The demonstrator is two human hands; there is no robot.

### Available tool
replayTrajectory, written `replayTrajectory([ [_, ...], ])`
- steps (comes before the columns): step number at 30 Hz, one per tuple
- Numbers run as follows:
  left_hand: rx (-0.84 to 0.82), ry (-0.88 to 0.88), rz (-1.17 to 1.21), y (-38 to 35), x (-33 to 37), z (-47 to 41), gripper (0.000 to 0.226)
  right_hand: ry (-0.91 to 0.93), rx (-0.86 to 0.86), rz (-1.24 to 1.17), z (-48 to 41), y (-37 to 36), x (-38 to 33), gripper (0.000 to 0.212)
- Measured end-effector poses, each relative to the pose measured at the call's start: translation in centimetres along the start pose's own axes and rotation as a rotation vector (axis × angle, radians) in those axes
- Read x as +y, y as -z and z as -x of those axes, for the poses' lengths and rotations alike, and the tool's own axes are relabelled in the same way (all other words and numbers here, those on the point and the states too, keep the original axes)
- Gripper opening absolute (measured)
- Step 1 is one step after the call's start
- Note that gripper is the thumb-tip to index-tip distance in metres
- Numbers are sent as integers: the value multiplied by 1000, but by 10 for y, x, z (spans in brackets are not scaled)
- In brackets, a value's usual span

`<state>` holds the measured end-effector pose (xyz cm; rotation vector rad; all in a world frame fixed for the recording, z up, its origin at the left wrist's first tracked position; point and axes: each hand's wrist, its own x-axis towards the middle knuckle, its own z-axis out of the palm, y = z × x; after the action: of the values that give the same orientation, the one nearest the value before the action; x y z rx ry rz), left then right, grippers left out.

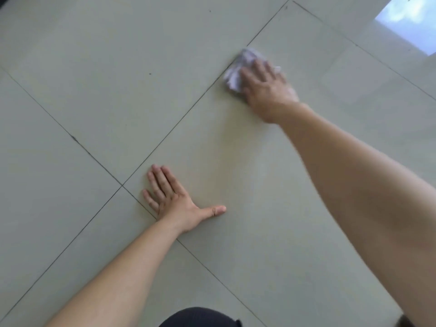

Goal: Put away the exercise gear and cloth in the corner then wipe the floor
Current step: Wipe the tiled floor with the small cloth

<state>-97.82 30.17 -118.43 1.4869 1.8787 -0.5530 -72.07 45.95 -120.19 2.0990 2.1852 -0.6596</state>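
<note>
Now | right hand point(266, 88) presses crumpled cloth point(238, 69) on floor point(118, 79) | left hand point(174, 199) flat, fingers spread

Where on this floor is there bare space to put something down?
Almost everywhere: the tiles left of the flat left hand, and the stretch between it and the right hand pressing the crumpled cloth. Only that far spot is occupied.

Glossy pale grey-green tiled floor point(99, 74), dark grout lines; crumpled white cloth point(236, 74) and flat left hand point(175, 204) are pressed on it.
</note>
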Motion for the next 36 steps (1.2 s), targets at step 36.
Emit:
replayTrajectory([
  [36, -74, -173, -178, 63, 157, -70, 182, 232, 16, 69, 6, -7, 33, 52],
])
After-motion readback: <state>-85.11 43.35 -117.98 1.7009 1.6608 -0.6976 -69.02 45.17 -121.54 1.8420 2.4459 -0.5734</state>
